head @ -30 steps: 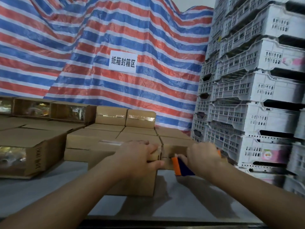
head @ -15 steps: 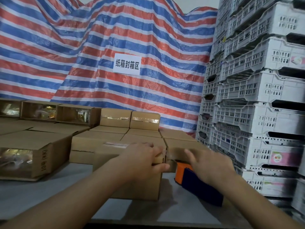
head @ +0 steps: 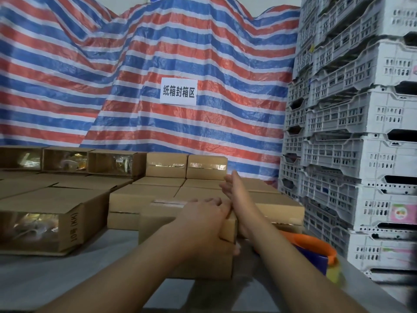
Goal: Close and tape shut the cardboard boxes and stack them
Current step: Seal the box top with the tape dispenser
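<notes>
A small closed cardboard box (head: 155, 224) stands on the grey table in front of me, with a strip of tape showing on its top. My left hand (head: 203, 222) grips its upper right edge, fingers over the top and thumb on the near face. My right hand (head: 232, 188) reaches forward past that box with straight fingers, above the row of closed boxes (head: 144, 195) behind it, and holds nothing. The orange and blue tape dispenser (head: 316, 251) lies on the table to the right, under my right forearm.
Two taped boxes (head: 167, 166) sit stacked at the back against the striped tarp (head: 203, 53). Open boxes with shiny contents (head: 33, 227) fill the left side. Tall stacks of white plastic crates (head: 361, 154) wall off the right.
My right hand let go of the tape dispenser, which now lies on the table, and stretched forward over the boxes behind. My left hand stayed on the front box.
</notes>
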Demonstrator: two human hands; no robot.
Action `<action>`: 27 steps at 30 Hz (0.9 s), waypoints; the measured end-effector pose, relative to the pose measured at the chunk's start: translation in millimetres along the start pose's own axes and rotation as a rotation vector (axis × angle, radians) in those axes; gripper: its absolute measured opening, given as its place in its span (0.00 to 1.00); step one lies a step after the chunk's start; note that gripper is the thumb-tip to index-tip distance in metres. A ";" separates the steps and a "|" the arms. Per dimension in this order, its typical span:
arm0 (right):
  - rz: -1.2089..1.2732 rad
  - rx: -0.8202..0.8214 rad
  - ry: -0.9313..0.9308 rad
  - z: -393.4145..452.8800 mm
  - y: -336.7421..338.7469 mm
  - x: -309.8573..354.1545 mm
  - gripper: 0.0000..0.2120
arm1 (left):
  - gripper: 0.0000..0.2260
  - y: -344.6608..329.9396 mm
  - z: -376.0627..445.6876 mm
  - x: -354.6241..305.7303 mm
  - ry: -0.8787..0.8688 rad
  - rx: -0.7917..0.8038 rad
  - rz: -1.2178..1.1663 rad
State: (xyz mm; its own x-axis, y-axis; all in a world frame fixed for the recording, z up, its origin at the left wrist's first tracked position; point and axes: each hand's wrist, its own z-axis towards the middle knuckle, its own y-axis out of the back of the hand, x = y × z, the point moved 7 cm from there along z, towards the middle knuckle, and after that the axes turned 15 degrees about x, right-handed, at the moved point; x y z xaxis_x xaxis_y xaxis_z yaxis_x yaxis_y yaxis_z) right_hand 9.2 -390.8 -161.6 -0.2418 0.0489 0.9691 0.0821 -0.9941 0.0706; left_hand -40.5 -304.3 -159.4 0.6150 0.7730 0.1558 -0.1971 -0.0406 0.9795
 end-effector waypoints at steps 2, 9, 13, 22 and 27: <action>0.040 -0.011 0.018 -3.3 3.1 -16.3 0.25 | 0.44 -2.6 1.7 2.3 0.016 -0.018 0.009; 0.197 -0.045 -0.150 -30.0 6.8 -60.0 0.23 | 0.44 1.2 -1.9 6.4 -0.053 -0.099 -0.134; 0.066 -0.187 0.031 -31.4 30.0 -34.4 0.22 | 0.34 24.4 -25.0 28.6 -0.118 -0.255 -0.567; -0.311 0.131 -0.045 -74.8 -0.6 -45.7 0.39 | 0.38 -25.0 -84.2 112.2 0.180 -0.425 -1.052; -0.388 0.182 0.015 -72.9 -15.4 -46.8 0.38 | 0.33 -42.1 -84.1 114.4 0.210 -0.436 -1.227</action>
State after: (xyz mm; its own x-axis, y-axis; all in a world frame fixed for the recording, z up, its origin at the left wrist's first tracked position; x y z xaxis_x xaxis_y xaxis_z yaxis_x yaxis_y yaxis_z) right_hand -51.2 -384.8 -225.3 -0.3028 0.4130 0.8589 0.1513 -0.8690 0.4712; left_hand -26.0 -160.9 -193.6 0.4475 0.2454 -0.8600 0.1477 0.9282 0.3417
